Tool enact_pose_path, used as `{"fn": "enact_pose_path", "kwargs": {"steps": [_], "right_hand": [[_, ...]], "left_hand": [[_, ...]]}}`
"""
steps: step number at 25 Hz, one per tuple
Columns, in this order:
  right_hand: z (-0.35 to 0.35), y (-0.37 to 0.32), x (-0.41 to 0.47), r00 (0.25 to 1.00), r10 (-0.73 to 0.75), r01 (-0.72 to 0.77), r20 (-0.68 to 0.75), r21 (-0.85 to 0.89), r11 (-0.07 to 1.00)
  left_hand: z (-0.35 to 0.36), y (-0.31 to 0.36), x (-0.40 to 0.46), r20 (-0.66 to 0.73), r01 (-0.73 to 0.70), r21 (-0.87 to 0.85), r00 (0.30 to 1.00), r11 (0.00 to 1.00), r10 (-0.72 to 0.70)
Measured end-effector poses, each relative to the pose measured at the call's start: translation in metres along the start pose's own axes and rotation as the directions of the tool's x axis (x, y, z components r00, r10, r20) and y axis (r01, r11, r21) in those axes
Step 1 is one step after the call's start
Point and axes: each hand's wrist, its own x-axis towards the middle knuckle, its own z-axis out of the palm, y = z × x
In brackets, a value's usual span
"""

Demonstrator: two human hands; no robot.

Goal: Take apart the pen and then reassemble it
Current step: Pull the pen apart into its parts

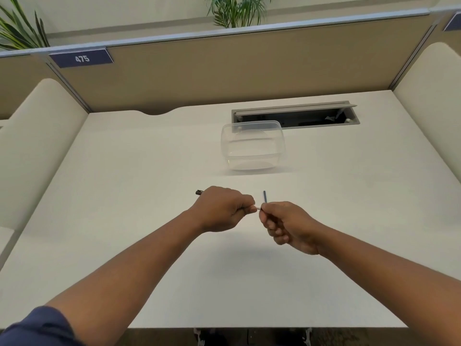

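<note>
My left hand (220, 208) grips the pen body, whose black end (199, 192) sticks out to the left past my knuckles and whose pale front end (257, 208) shows at my fingertips. My right hand (284, 224) pinches a thin dark blue refill (264, 196) that rises upward from my fingers, right next to the pen's pale end. Both hands hover over the middle of the white desk (149, 245), fingertips almost touching. Most of the pen is hidden inside my left fist.
A clear plastic container (253, 146) stands on the desk beyond my hands. Behind it is an open cable slot (295, 116) in the desktop. Tan partition walls enclose the desk at the back and sides.
</note>
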Motion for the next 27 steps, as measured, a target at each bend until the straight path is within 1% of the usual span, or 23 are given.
{"fn": "enact_pose_path", "kwargs": {"steps": [1,2,3,4,5,6,7,8,9,10,11,12,13,14,15,17,18,20,23,24,25,26,27], "right_hand": [[0.000,0.000,0.000,0.997,-0.076,0.074,-0.025,-0.080,0.994],[-0.001,0.001,-0.001,0.980,-0.195,0.178,-0.044,-0.247,0.952],[-0.004,0.003,-0.001,0.941,-0.338,0.280,-0.024,-0.504,0.817],[-0.010,0.006,-0.001,0.875,-0.481,0.341,0.054,-0.774,0.534],[-0.016,0.008,0.000,0.795,-0.580,0.345,0.179,-0.919,0.190],[-0.023,0.009,0.001,0.718,-0.630,0.332,0.296,-0.941,-0.063],[-0.027,0.010,0.001,0.669,-0.653,0.319,0.356,-0.930,-0.181],[-0.028,0.012,0.001,0.663,-0.666,0.324,0.343,-0.933,-0.158],[-0.024,0.012,0.001,0.703,-0.667,0.351,0.248,-0.936,0.021],[-0.018,0.011,0.000,0.776,-0.622,0.372,0.105,-0.872,0.317],[-0.013,0.009,-0.001,0.868,-0.496,0.343,-0.021,-0.697,0.630],[-0.009,0.006,-0.001,0.943,-0.319,0.240,-0.094,-0.469,0.850],[-0.007,0.004,-0.001,0.981,-0.168,0.132,-0.100,-0.295,0.946],[-0.007,0.002,-0.001,0.993,-0.088,0.067,-0.084,-0.225,0.972],[-0.007,0.001,-0.001,0.993,-0.086,0.066,-0.074,-0.243,0.968],[-0.007,0.006,-0.001,0.955,-0.277,0.195,-0.101,-0.488,0.851],[-0.008,0.010,0.000,0.904,-0.417,0.262,-0.098,-0.643,0.719],[-0.010,0.019,0.001,0.774,-0.634,0.356,-0.008,-0.822,0.444],[-0.021,0.026,0.003,0.596,-0.771,0.350,0.223,-0.937,-0.001],[-0.026,0.027,0.002,0.560,-0.780,0.325,0.281,-0.940,-0.105],[-0.028,0.028,0.001,0.550,-0.783,0.313,0.291,-0.941,-0.130],[-0.027,0.029,-0.001,0.575,-0.782,0.315,0.239,-0.947,-0.058],[-0.023,0.028,-0.002,0.636,-0.762,0.340,0.124,-0.931,0.132]], "left_hand": [[0.000,0.001,0.000,0.003,0.017,-0.023,1.000,1.000,-0.017],[0.000,0.001,0.001,0.020,0.042,-0.063,0.999,0.997,-0.041],[0.000,0.001,0.001,0.058,0.075,-0.116,0.996,0.990,-0.068],[-0.001,0.000,0.002,0.116,0.113,-0.175,0.989,0.978,-0.094],[-0.001,0.000,0.002,0.178,0.152,-0.227,0.978,0.962,-0.113],[-0.001,0.001,0.001,0.215,0.174,-0.256,0.969,0.951,-0.119],[0.000,0.002,0.001,0.215,0.171,-0.255,0.970,0.952,-0.117],[0.001,0.003,0.002,0.182,0.150,-0.225,0.977,0.963,-0.110],[0.002,0.004,0.003,0.133,0.121,-0.179,0.986,0.976,-0.098],[0.002,0.004,0.003,0.089,0.094,-0.134,0.993,0.986,-0.083],[0.003,0.004,0.004,0.057,0.070,-0.098,0.996,0.993,-0.065],[0.004,0.004,0.004,0.040,0.051,-0.068,0.998,0.996,-0.048],[0.004,0.004,0.004,0.033,0.039,-0.041,0.999,0.998,-0.038],[0.005,0.004,0.004,0.034,0.037,-0.023,0.999,0.999,-0.036],[0.007,0.004,0.003,0.040,0.043,-0.019,0.998,0.999,-0.042],[0.008,0.007,0.003,0.058,0.070,-0.052,0.996,0.996,-0.067],[0.007,0.008,0.003,0.072,0.095,-0.091,0.993,0.991,-0.089],[0.005,0.010,0.005,0.150,0.170,-0.212,0.979,0.962,-0.140],[0.001,0.015,0.006,0.291,0.261,-0.355,0.943,0.898,-0.159],[0.001,0.016,0.006,0.302,0.267,-0.364,0.940,0.892,-0.158],[0.002,0.017,0.006,0.292,0.258,-0.350,0.943,0.900,-0.157],[0.004,0.018,0.006,0.260,0.237,-0.314,0.953,0.919,-0.157],[0.005,0.017,0.005,0.213,0.209,-0.258,0.965,0.943,-0.155]]}}
